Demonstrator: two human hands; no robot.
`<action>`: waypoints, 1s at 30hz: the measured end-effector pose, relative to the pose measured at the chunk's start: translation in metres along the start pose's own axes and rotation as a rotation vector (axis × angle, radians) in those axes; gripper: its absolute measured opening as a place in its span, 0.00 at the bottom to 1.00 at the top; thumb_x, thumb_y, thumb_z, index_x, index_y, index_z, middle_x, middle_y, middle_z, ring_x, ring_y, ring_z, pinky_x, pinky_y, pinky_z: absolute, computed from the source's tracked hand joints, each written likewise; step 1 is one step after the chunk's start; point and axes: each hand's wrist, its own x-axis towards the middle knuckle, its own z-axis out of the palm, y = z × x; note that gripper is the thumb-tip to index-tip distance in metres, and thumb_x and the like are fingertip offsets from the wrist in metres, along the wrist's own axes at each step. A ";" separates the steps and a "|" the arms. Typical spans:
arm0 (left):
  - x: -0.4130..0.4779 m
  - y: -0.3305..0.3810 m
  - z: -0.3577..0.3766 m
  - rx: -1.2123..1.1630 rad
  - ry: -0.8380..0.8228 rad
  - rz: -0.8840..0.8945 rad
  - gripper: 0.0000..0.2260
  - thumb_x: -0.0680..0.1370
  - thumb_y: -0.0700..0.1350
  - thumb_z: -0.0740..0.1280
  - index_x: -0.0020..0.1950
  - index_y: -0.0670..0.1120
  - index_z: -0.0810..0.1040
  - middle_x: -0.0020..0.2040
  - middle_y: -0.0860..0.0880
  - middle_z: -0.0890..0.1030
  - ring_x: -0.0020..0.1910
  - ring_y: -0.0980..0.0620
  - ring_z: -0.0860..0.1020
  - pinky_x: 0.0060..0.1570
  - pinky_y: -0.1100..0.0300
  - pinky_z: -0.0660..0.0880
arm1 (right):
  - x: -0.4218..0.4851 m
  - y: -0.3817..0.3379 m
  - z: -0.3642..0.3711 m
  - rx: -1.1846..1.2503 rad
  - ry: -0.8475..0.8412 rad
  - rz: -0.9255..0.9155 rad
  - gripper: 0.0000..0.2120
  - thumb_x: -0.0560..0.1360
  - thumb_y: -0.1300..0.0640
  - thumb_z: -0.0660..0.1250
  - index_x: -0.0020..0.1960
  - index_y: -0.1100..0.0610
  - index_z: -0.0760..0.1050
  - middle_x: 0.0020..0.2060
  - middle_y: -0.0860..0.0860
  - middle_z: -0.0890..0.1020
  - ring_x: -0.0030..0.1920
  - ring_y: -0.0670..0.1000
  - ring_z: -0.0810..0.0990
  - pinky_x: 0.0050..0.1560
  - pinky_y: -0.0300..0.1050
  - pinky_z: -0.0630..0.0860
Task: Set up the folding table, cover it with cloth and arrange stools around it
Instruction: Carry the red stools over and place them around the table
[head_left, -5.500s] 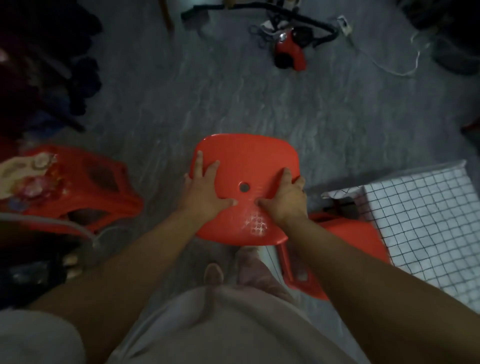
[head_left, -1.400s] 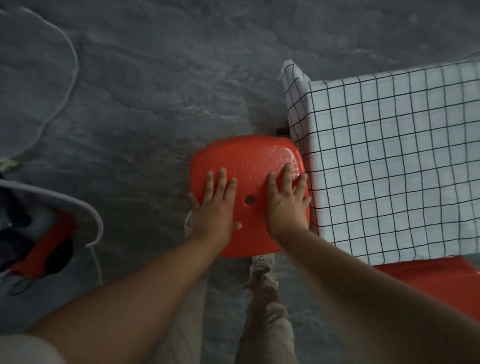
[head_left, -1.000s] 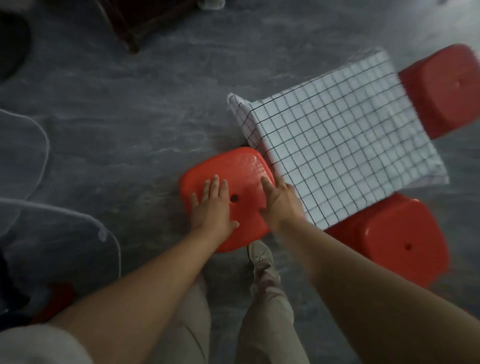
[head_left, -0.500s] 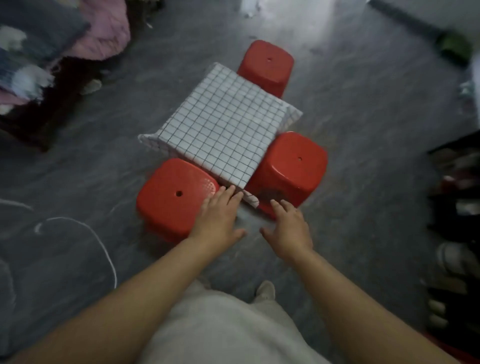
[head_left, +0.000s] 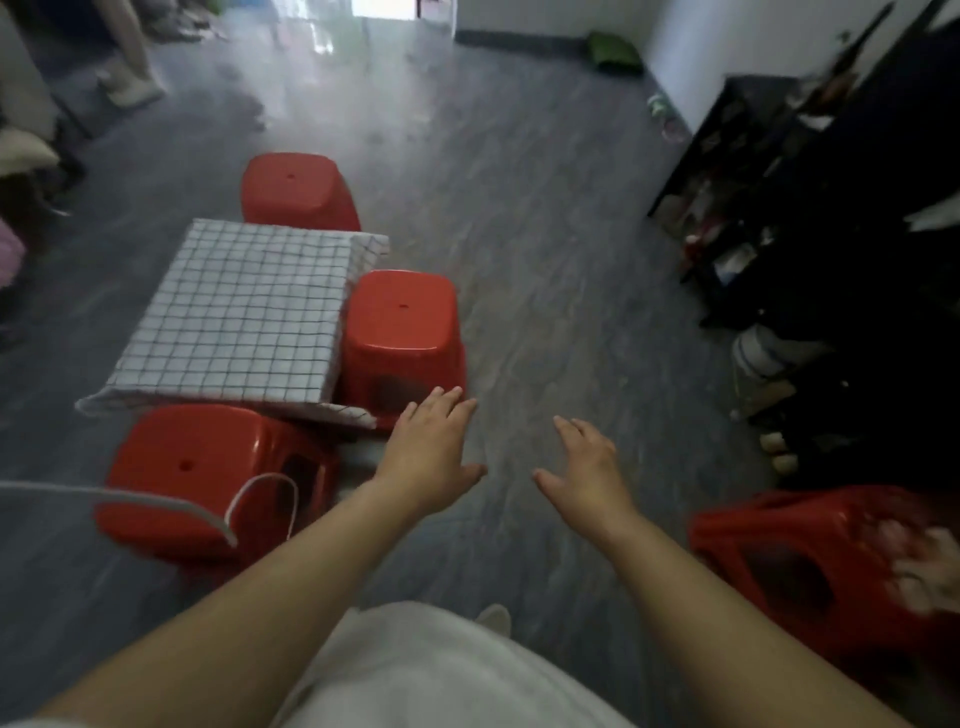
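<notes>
A low table under a white cloth with a black grid (head_left: 244, 312) stands on the grey floor at the left. Three red plastic stools sit against it: one at the far side (head_left: 296, 189), one at the right side (head_left: 402, 325), one at the near side (head_left: 202, 467). My left hand (head_left: 434, 452) hovers open just right of the near stool, below the right stool. Further right, my right hand (head_left: 587, 467) is held over bare floor, fingers spread. Neither hand touches anything.
Another red stool (head_left: 800, 561) with something pale lying on it is at the lower right. A dark shelf unit (head_left: 810, 208) full of clutter lines the right wall. A white cable (head_left: 156, 501) crosses the near stool. A person's legs (head_left: 127, 57) stand at the far left.
My hands have let go of the near stool, which now stands beside the table. My view has risen and swung toward the room; both hands have drifted right, open.
</notes>
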 end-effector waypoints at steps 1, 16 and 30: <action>0.004 0.018 0.005 0.010 -0.007 0.030 0.40 0.76 0.60 0.71 0.82 0.51 0.57 0.83 0.50 0.55 0.82 0.49 0.51 0.79 0.48 0.50 | -0.005 0.019 -0.007 0.015 0.019 0.026 0.38 0.74 0.46 0.72 0.79 0.54 0.62 0.77 0.56 0.66 0.76 0.58 0.63 0.75 0.50 0.63; 0.089 0.228 0.060 0.141 -0.201 0.563 0.36 0.78 0.60 0.68 0.81 0.52 0.58 0.82 0.48 0.58 0.81 0.46 0.55 0.79 0.48 0.55 | -0.077 0.206 -0.066 0.253 0.253 0.521 0.36 0.73 0.49 0.75 0.76 0.59 0.67 0.70 0.58 0.73 0.70 0.58 0.71 0.70 0.49 0.67; 0.202 0.383 0.109 0.213 -0.385 0.945 0.36 0.78 0.57 0.68 0.81 0.51 0.57 0.82 0.46 0.58 0.81 0.45 0.55 0.78 0.49 0.54 | -0.066 0.303 -0.097 0.295 0.320 0.951 0.37 0.74 0.49 0.74 0.77 0.58 0.64 0.72 0.58 0.70 0.71 0.58 0.69 0.71 0.47 0.65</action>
